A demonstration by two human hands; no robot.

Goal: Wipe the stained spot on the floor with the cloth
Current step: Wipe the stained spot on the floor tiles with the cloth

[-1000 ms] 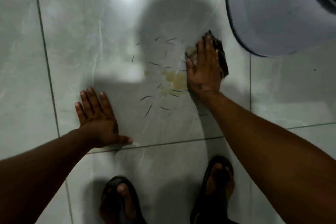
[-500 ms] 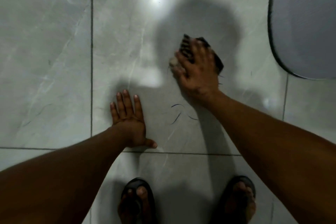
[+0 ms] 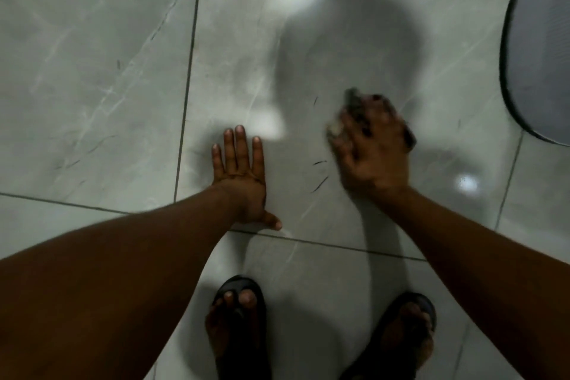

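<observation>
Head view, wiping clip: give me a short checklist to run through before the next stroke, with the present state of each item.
1. Cloth under the right hand: ok, the dark cloth shows past the fingertips, pressed to the floor.
2. Left hand braced: ok, flat on the tile, fingers spread, apart from the cloth.
3. Stain cleared: cannot tell, the right hand is blurred and covers the spot.
4. Loose debris: not ok, thin dark strands lie between the two hands.
5. Grey mat clear of the stroke: ok, it lies apart, at the right edge.
6. Footing: ok, both sandals rest on the tiles.
</observation>
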